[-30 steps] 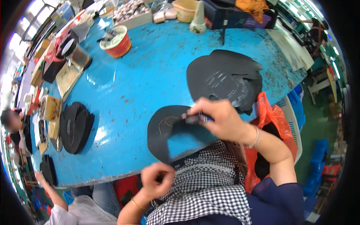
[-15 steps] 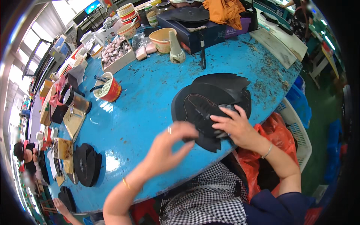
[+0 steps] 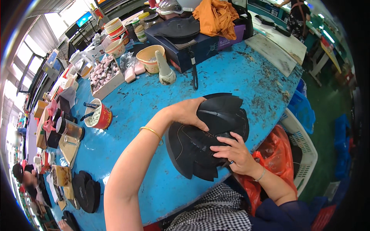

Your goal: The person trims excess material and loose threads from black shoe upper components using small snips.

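Under both hands the layers of the black cut pieces [image 3: 208,142] merge; can't tell how many there are. Small dark tool at right hand [image 3: 236,153] is mostly hidden. The stack is flat, black, fan-shaped w/ curved edges and a thin pale stitch line, lying at the near edge of the blue table [image 3: 154,100]. Left hand [image 3: 189,112] rests on top, fingers spread flat. Right-hand fingers lie together, pressing the stack.

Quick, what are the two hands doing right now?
Left hand: open, palm pressing flat on the stack of black shoe upper pieces.
Right hand: fingers spread, resting on the same stack; not gripping.
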Motion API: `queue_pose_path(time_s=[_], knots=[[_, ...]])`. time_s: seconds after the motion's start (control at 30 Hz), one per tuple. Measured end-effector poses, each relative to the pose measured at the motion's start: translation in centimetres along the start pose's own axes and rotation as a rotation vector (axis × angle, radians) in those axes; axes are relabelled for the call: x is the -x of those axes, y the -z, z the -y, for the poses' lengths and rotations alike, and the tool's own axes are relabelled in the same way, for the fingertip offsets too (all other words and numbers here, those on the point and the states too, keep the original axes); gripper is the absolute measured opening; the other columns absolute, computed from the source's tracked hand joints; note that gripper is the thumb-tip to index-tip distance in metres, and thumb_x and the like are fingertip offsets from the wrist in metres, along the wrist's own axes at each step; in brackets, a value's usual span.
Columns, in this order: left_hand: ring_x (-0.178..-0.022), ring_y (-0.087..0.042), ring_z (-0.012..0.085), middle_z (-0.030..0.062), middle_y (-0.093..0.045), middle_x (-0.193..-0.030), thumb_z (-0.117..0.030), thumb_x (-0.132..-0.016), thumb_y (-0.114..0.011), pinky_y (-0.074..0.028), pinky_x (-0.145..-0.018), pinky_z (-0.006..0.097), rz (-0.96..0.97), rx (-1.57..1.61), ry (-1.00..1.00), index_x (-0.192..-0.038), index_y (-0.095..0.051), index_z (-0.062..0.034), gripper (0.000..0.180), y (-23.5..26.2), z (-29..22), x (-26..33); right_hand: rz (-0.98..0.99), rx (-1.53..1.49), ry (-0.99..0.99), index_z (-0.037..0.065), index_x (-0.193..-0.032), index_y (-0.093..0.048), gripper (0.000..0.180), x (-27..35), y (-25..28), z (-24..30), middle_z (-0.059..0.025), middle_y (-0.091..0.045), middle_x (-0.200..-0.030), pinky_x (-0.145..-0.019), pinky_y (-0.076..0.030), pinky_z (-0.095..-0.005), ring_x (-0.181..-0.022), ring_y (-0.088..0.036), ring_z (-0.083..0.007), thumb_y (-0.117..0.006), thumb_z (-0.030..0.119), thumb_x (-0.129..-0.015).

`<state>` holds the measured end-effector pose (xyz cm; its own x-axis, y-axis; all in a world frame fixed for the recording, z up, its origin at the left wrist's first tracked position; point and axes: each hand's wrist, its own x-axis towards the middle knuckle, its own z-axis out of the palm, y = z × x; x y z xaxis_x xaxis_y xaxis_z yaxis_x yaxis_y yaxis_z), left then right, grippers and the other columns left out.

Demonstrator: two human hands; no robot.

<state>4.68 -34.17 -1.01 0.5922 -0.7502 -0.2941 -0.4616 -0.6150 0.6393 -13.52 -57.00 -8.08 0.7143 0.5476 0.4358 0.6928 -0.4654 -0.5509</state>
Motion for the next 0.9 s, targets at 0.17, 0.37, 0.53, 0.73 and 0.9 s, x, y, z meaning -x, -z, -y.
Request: queue_pose_path(time_s=[0.17,0.37,0.53,0.73,0.9], knots=[[-0.121,-0.061,0.0282,0.0179,-0.063,-0.132,-0.036,-0.070,-0.091,-0.048,-0.104,0.037,0.037,0.177,0.074,-0.144,-0.047,-0.0012,0.093,0.3,0.1,0.0,-0.186,-0.015,-0.103,0.012,-0.111,-0.069,0.040,0.0,0.0,0.1,-0.0042,-0.068,-0.133,-0.116,-0.029,-0.0510,-0.134,-0.053,-0.0273,-0.057,-0.008,-0.078],[-0.126,-0.058,0.0227,0.0153,-0.062,-0.135,-0.029,-0.070,-0.092,-0.043,-0.109,0.035,0.026,0.311,0.114,-0.147,-0.044,-0.0015,0.095,-1.4,0.3,4.5,-0.216,0.001,-0.116,0.010,-0.108,-0.067,0.038,-0.1,-0.1,0.0,-0.0049,-0.069,-0.130,-0.111,-0.035,-0.0493,-0.128,-0.056,-0.0282,-0.056,-0.010,-0.078],[-0.120,-0.061,0.0199,0.0131,-0.066,-0.130,-0.023,-0.073,-0.091,-0.046,-0.107,0.034,-0.021,0.519,0.362,-0.142,-0.052,0.0014,0.083,-4.5,2.2,12.6,-0.268,-0.028,-0.111,0.009,-0.108,-0.065,0.039,0.3,-0.2,-0.5,-0.0056,-0.070,-0.124,-0.103,-0.041,-0.0469,-0.121,-0.059,-0.0297,-0.056,-0.011,-0.075],[-0.112,-0.067,0.0215,0.0136,-0.067,-0.127,-0.011,-0.080,-0.082,-0.052,-0.101,0.037,-0.178,1.103,0.609,-0.137,-0.056,0.0030,0.065,-14.0,-0.1,25.6,-0.209,0.028,-0.137,0.006,-0.113,-0.064,0.038,-1.5,-0.8,1.1,-0.0105,-0.069,-0.111,-0.087,-0.049,-0.0419,-0.104,-0.061,-0.0332,-0.064,-0.007,-0.078],[-0.110,-0.069,0.0317,0.0211,-0.064,-0.125,0.004,-0.079,-0.067,-0.058,-0.095,0.041,-0.576,1.701,0.464,-0.140,-0.045,0.0071,0.065,-18.2,-3.6,30.3,-0.064,-0.007,-0.147,0.004,-0.120,-0.062,0.041,-8.5,-5.1,4.1,-0.0121,-0.063,-0.105,-0.071,-0.053,-0.0365,-0.097,-0.063,-0.0305,-0.067,-0.003,-0.079]])
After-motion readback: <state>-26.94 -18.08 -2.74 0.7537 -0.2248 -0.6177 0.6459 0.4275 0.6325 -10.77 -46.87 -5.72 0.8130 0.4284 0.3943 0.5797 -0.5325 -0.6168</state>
